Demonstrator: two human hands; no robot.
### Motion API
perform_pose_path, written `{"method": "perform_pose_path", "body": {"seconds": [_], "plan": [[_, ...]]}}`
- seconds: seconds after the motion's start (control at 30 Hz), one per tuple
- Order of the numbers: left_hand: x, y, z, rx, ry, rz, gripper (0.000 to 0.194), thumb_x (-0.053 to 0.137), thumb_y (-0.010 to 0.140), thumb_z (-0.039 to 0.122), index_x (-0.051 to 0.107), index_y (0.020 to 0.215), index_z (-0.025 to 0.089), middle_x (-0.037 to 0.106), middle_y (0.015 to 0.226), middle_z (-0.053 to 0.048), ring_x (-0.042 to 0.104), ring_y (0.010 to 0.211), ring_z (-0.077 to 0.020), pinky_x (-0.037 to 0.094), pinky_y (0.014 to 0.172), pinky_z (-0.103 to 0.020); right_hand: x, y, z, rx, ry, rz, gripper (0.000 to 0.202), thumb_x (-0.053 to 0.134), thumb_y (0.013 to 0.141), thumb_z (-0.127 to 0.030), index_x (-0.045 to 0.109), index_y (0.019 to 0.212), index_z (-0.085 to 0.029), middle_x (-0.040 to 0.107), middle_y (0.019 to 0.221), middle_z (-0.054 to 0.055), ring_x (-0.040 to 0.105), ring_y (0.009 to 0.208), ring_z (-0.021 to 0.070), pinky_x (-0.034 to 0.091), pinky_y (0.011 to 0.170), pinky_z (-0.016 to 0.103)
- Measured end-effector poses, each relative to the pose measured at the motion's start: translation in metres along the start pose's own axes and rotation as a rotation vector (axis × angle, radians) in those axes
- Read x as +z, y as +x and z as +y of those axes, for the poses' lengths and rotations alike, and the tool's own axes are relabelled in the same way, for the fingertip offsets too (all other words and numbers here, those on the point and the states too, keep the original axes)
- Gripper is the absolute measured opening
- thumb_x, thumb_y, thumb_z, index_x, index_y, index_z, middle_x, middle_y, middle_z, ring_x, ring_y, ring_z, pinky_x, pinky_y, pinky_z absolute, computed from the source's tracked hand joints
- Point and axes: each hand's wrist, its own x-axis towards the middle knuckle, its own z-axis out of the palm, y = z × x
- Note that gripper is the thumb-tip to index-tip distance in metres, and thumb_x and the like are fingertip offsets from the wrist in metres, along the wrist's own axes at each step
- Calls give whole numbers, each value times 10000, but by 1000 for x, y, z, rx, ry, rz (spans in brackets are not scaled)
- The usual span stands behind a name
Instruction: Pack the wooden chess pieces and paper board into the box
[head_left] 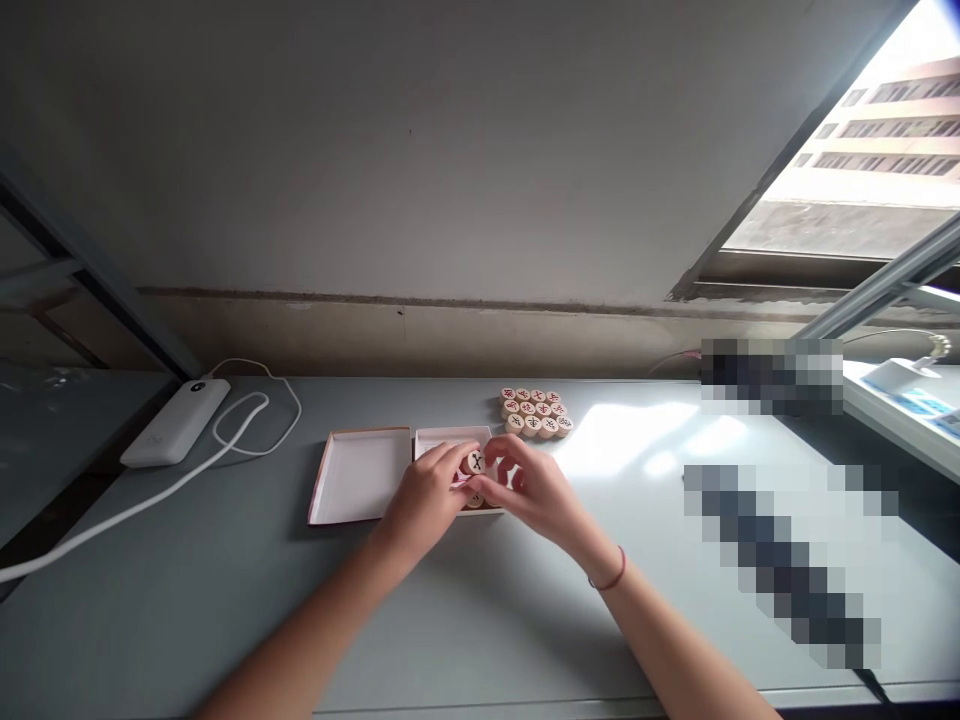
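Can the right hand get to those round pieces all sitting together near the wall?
Probably yes: the round pieces sit just beyond the right hand, and nothing seems to stand in between.

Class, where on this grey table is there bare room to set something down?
Bare: tabletop between the forearms; the sunlit stretch right of the round pieces. Crowded: the box, under both hands, with a tray at its left.
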Motion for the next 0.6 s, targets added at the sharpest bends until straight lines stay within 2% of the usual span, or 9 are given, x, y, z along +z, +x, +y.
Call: {"method": "perform_pose_path", "body": {"seconds": [0.1, 0.17, 0.3, 0.43, 0.5, 0.6], "plan": [[3, -1, 0, 40, 57, -11, 401, 552, 825, 56, 589, 1198, 197, 678, 1062, -75, 653, 938, -212, 538, 821, -318, 8, -3, -5, -6, 27, 19, 202, 588, 837, -370, 592, 967, -216, 657, 800, 28, 589, 665, 135, 487, 548, 232], [0, -1, 2, 46, 91, -43, 389, 570, 847, 109, 574, 1227, 192, 675, 1067, -81, 650, 953, -225, 538, 823, -329, 5, -1, 1, 25, -12, 77, 185, 574, 834, -353, 609, 956, -218, 679, 838, 36, 613, 680, 143, 491, 547, 234], [-11, 1, -1, 45, 155, -50, 302, 521, 911, 225, 594, 1203, 201, 676, 1052, -73, 646, 956, -226, 536, 826, -339, -8, 5, 24, 146, -321, 234, 180, 522, 848, -355, 633, 911, -228, 705, 871, 28, 631, 653, 153, 459, 575, 259], [-21, 6, -5, 62, 171, -69, 276, 446, 918, 154, 642, 1106, 200, 683, 1015, -53, 651, 915, -200, 539, 805, -320, -13, 8, 40, 199, -534, 208, 248, 462, 884, -368, 671, 914, -237, 710, 861, 24, 612, 604, 146, 419, 582, 262], [-33, 8, 4, 90, 161, -95, 298, 425, 900, 104, 650, 1071, 200, 685, 1000, -42, 656, 877, -186, 544, 771, -304, -11, 7, 43, 207, -570, 200, 256, 468, 880, -354, 680, 965, -240, 712, 906, 35, 609, 604, 145, 409, 576, 259], [-60, -3, 36, 228, 99, -91, 333, 388, 905, 74, 650, 1033, 235, 684, 971, -19, 657, 867, -164, 542, 754, -271, -10, 7, 42, 231, -592, 187, 252, 496, 861, -332, 681, 1006, -242, 713, 938, 40, 615, 627, 153, 401, 570, 256]]}}
